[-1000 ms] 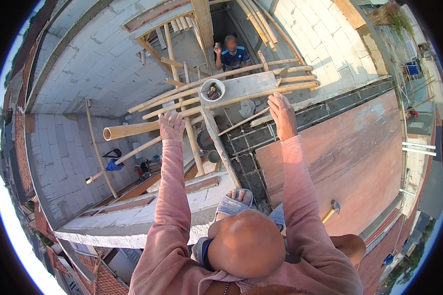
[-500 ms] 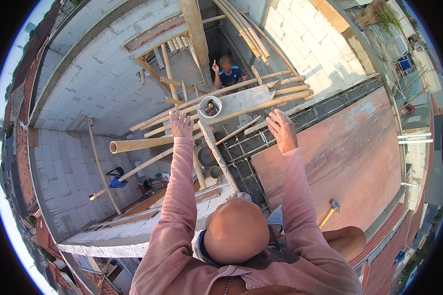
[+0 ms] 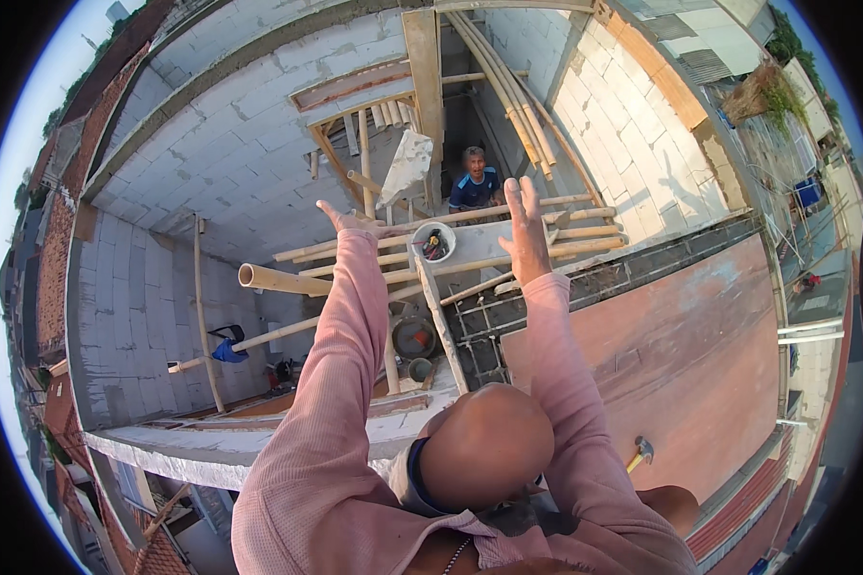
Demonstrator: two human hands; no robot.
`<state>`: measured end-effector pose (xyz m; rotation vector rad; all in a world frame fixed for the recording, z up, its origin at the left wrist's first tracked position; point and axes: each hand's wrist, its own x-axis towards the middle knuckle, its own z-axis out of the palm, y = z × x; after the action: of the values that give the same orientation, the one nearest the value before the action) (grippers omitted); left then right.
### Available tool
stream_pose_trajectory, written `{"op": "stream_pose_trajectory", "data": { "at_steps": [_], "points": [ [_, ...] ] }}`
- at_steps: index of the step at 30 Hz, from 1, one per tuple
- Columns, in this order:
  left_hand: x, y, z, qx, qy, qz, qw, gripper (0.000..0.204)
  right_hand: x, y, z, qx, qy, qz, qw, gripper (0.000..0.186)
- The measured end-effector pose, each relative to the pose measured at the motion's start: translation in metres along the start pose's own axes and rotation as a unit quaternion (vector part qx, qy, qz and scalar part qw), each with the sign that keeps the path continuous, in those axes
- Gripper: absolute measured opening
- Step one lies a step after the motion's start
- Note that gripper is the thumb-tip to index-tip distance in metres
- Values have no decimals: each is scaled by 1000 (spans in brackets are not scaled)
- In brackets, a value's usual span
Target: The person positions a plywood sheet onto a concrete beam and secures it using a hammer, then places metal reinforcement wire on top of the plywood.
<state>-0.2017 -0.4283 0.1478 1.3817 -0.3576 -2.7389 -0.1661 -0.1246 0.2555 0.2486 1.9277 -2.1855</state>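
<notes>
Both my arms reach forward over the gap between the walls. My left hand is open, thumb and fingers spread, and holds nothing. Across from it my right hand is open too, palm turned inward. A pale grey, flat slab-like block piece shows beyond my left hand, tilted and apart from both hands. It looks to be in the air, with nothing visible holding it. Beyond the bamboo poles a person in a dark blue shirt stands lower down. A white bucket with tools inside stands between my hands.
Bamboo poles cross the gap. On the right lies a reddish panel with a yellow-handled hammer on it. A rebar frame runs beside the panel. White block walls stand around. Lower down is a dark round tub.
The slab-like piece has come into view above the poles. My hands have turned and spread wider, thumbs out. The view has shifted, and the other person's raised hand is down.
</notes>
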Motion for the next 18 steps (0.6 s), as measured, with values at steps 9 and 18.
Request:
{"op": "stream_pose_trajectory", "data": {
  "at_steps": [9, 18],
  "points": [
    [-53, -67, 21, 256, -380, -75, 885, 71, 71, 129, 157, -463, 57, -365, 806, 55],
    [-63, -126, 32, 289, -305, 54, 906, 36, -40, 66, 18, -280, -50, -316, 905, 33]
  ]
}}
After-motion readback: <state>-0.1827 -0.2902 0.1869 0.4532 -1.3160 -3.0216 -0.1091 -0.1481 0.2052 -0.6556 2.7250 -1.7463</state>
